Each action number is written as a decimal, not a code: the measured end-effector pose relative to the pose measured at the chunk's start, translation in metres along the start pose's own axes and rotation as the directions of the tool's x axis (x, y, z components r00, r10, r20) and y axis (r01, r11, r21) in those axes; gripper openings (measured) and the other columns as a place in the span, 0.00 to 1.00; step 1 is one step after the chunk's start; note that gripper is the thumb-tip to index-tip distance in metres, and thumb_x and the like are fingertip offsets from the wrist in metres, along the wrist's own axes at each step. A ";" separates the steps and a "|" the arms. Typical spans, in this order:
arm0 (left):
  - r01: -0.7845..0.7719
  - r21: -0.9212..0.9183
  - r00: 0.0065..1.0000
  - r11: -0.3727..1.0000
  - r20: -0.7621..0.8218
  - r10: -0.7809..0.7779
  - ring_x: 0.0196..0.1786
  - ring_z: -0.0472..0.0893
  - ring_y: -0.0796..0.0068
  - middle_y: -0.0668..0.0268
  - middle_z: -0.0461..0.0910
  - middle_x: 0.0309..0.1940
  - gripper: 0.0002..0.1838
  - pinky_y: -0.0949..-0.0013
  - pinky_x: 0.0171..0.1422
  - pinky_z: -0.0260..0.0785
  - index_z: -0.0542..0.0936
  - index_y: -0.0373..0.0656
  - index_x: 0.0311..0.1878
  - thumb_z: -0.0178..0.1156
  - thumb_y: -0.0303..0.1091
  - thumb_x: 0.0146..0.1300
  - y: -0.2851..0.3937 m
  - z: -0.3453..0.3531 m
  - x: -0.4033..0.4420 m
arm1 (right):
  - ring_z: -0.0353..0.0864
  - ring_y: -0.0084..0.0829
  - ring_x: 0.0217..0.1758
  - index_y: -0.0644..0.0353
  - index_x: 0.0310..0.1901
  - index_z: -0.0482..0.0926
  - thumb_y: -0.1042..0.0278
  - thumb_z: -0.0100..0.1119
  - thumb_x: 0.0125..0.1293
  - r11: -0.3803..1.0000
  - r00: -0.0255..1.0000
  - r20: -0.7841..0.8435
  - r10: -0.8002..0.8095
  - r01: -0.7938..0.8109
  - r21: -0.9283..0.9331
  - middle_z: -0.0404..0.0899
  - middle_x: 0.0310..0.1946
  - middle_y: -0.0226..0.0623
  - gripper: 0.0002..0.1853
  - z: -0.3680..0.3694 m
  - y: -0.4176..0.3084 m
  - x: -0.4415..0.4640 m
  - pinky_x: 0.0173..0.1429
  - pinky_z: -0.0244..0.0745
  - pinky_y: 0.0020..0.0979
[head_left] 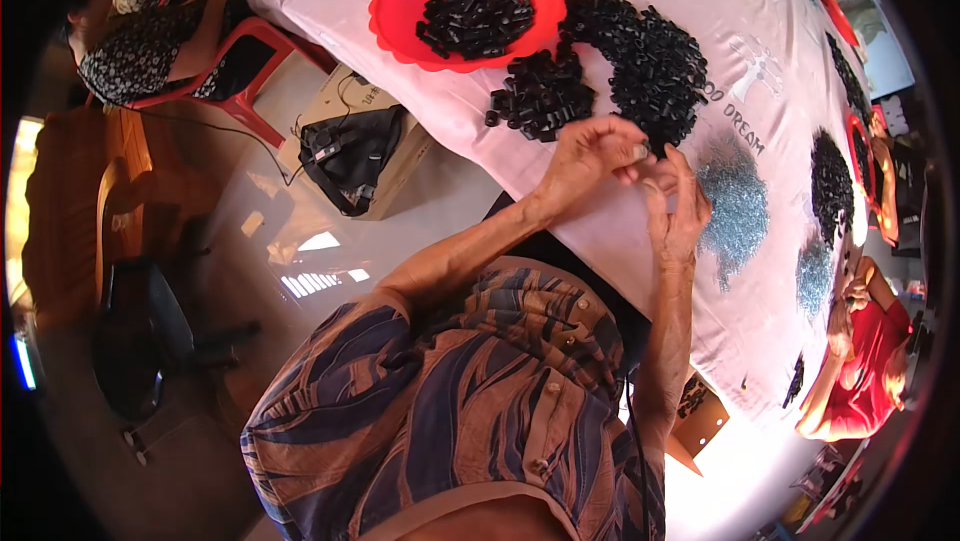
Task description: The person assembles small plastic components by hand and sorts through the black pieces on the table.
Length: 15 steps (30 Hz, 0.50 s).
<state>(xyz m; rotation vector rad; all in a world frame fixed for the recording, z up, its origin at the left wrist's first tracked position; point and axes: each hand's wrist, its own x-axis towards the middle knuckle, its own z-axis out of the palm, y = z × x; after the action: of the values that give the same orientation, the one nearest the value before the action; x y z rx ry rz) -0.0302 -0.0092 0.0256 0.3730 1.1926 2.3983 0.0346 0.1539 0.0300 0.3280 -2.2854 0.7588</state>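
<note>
My left hand (592, 157) is closed in a pinch over the table edge, thumb and fingertips together. Close beside it, my right hand (680, 203) has its thumb and fingers bent towards the left fingertips. Whatever is between the fingers is too small to make out. Just beyond the hands lies a large heap of small black plastic pieces (655, 71), with a smaller heap of black pieces (541, 96) to its left. A pile of thin, silvery-blue metal pieces (735, 203) is right of my right hand.
A red plastic basin (400, 26) holding longer black pieces stands on the pink-clothed table (620, 266). A cardboard box with a black bag (350, 156) is on the floor at left. People sit around the table, one in a red shirt (868, 381); more piles lie at the right.
</note>
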 end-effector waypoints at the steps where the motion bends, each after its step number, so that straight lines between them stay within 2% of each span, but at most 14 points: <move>1: -0.087 0.079 0.996 0.993 0.029 0.085 0.33 0.82 0.78 0.61 0.86 0.35 0.07 0.74 0.39 0.76 0.80 0.36 0.45 0.63 0.24 0.65 0.007 -0.006 0.003 | 0.78 0.30 0.26 0.65 0.55 0.77 0.65 0.68 0.61 1.000 1.000 0.006 -0.002 0.002 0.008 0.82 0.32 0.37 0.23 0.001 0.001 0.000 0.30 0.75 0.30; 2: -0.179 0.027 0.983 0.983 0.035 0.178 0.33 0.82 0.80 0.61 0.86 0.35 0.08 0.75 0.39 0.76 0.81 0.37 0.45 0.64 0.22 0.64 0.014 -0.013 0.008 | 0.77 0.30 0.25 0.65 0.55 0.77 0.65 0.68 0.62 1.000 1.000 0.006 -0.011 0.011 0.004 0.82 0.32 0.37 0.22 0.001 0.002 0.000 0.29 0.74 0.30; 3: -0.278 0.110 0.959 0.954 -0.013 0.281 0.33 0.81 0.80 0.61 0.85 0.34 0.06 0.75 0.39 0.76 0.82 0.37 0.44 0.64 0.22 0.63 0.032 -0.014 0.007 | 0.76 0.29 0.24 0.65 0.56 0.77 0.65 0.68 0.62 1.000 1.000 0.002 -0.018 0.018 -0.003 0.81 0.31 0.37 0.22 0.002 0.002 0.000 0.28 0.73 0.30; 4: -0.237 0.137 0.962 0.962 -0.101 0.252 0.33 0.82 0.79 0.62 0.85 0.33 0.05 0.75 0.39 0.77 0.83 0.37 0.42 0.64 0.22 0.63 0.046 -0.023 0.008 | 0.76 0.29 0.24 0.65 0.55 0.77 0.66 0.67 0.63 1.000 1.000 0.009 -0.011 0.011 0.003 0.81 0.31 0.36 0.21 0.001 -0.001 0.001 0.28 0.73 0.30; 5: -0.282 0.159 0.943 0.946 -0.136 0.303 0.33 0.82 0.78 0.62 0.84 0.32 0.05 0.75 0.39 0.77 0.84 0.36 0.42 0.64 0.22 0.63 0.054 -0.037 0.012 | 0.76 0.29 0.24 0.65 0.55 0.77 0.66 0.67 0.63 1.000 1.000 0.007 -0.006 0.006 0.002 0.81 0.31 0.36 0.21 0.001 -0.002 0.001 0.28 0.73 0.30; 7: -0.323 0.355 0.875 0.877 -0.242 0.420 0.32 0.82 0.79 0.63 0.84 0.32 0.06 0.74 0.39 0.77 0.83 0.36 0.42 0.61 0.20 0.63 0.074 -0.060 0.014 | 0.76 0.30 0.25 0.65 0.53 0.78 0.68 0.66 0.63 0.998 0.999 0.006 -0.042 0.042 -0.045 0.81 0.30 0.37 0.18 0.002 -0.001 0.001 0.27 0.73 0.30; 8: -0.391 0.438 0.826 0.810 -0.221 0.518 0.33 0.81 0.78 0.63 0.84 0.32 0.07 0.74 0.40 0.77 0.83 0.36 0.42 0.61 0.20 0.62 0.080 -0.074 0.013 | 0.76 0.30 0.25 0.65 0.53 0.78 0.68 0.66 0.63 0.998 1.000 0.003 -0.027 0.027 -0.051 0.81 0.30 0.37 0.18 0.002 -0.002 0.001 0.27 0.73 0.30; 10: -0.418 0.589 0.732 0.692 -0.233 0.640 0.36 0.80 0.78 0.64 0.82 0.33 0.08 0.74 0.42 0.74 0.83 0.36 0.42 0.64 0.19 0.59 0.084 -0.105 0.018 | 0.77 0.31 0.25 0.65 0.51 0.78 0.70 0.65 0.64 0.998 0.999 0.010 -0.032 0.032 -0.050 0.80 0.29 0.36 0.16 0.000 -0.003 0.002 0.27 0.73 0.31; 12: -0.340 0.779 0.645 0.527 -0.215 0.733 0.32 0.79 0.77 0.65 0.80 0.30 0.07 0.74 0.39 0.73 0.85 0.37 0.39 0.67 0.21 0.56 0.095 -0.118 0.015 | 0.77 0.31 0.25 0.65 0.51 0.78 0.70 0.65 0.64 0.998 1.000 -0.005 -0.019 0.019 -0.055 0.80 0.29 0.36 0.15 0.000 -0.001 0.002 0.27 0.73 0.31; 13: -0.198 0.892 0.617 0.407 -0.209 0.758 0.32 0.80 0.75 0.63 0.81 0.32 0.07 0.72 0.40 0.73 0.86 0.39 0.39 0.68 0.23 0.56 0.102 -0.119 0.013 | 0.76 0.32 0.25 0.65 0.50 0.78 0.70 0.65 0.64 0.999 1.000 -0.017 -0.021 0.021 -0.038 0.80 0.29 0.36 0.15 0.000 -0.001 0.002 0.28 0.74 0.31; 15: -0.049 0.987 0.610 0.154 -0.092 0.787 0.33 0.82 0.67 0.61 0.83 0.34 0.07 0.67 0.40 0.75 0.86 0.41 0.40 0.67 0.27 0.58 0.113 -0.115 0.007 | 0.78 0.32 0.26 0.65 0.51 0.78 0.69 0.64 0.65 0.999 1.000 0.002 -0.003 0.003 -0.054 0.81 0.29 0.37 0.15 -0.001 0.000 0.001 0.28 0.75 0.31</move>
<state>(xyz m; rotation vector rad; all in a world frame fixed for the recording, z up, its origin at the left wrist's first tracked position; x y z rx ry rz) -0.1144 -0.1451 0.0488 0.2852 3.3225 1.8466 0.0344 0.1546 0.0305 0.3071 -2.3027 0.6938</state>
